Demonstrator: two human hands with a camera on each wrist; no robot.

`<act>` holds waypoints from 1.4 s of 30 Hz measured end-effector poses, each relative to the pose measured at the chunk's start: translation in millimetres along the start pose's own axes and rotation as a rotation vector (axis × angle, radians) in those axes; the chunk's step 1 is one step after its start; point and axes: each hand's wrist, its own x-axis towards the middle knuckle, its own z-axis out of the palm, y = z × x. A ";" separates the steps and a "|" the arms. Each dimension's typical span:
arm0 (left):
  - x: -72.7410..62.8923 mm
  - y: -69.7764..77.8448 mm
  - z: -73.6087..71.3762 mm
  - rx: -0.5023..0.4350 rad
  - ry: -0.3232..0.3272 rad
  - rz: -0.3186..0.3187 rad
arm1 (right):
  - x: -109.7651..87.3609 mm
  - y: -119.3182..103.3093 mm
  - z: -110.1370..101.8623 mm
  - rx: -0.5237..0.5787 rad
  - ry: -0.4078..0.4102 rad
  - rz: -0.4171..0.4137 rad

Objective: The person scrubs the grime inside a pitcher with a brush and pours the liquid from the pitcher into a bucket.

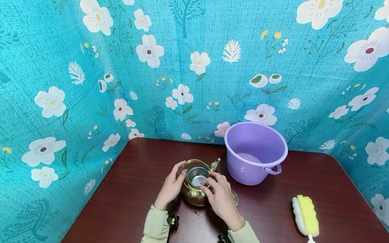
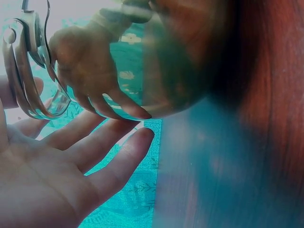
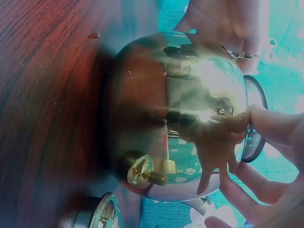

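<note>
A shiny brass teapot [image 1: 196, 197] stands upright on the dark table, its spout pointing to the back right. In its mouth sits a metal strainer [image 1: 199, 172] with a perforated bottom, its rim raised above the opening. My left hand [image 1: 170, 187] holds the teapot's left side by the handle [image 2: 28, 71], fingers along the body. With thumb and index finger, my right hand [image 1: 223, 199] pinches the strainer's near right rim; other fingers lie by the teapot's side. A round lid [image 1: 235, 198] lies right of the teapot, partly hidden by this hand.
A purple bucket [image 1: 247, 172] stands at the back right, close to the spout, its handle hanging down. A yellow and white sponge brush [image 1: 305, 216] lies at the front right. Blue floral cloth [image 1: 182, 67] hangs behind the wooden table [image 1: 130, 189].
</note>
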 end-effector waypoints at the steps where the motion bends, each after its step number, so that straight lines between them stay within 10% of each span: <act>1: 0.0 -0.4 0.1 0.000 0.000 0.002 | -0.2 0.3 0.1 0.001 0.003 -0.001; 42: -0.9 -2.0 0.9 -0.001 -0.015 0.002 | 1.7 4.4 -4.3 0.052 0.132 -0.112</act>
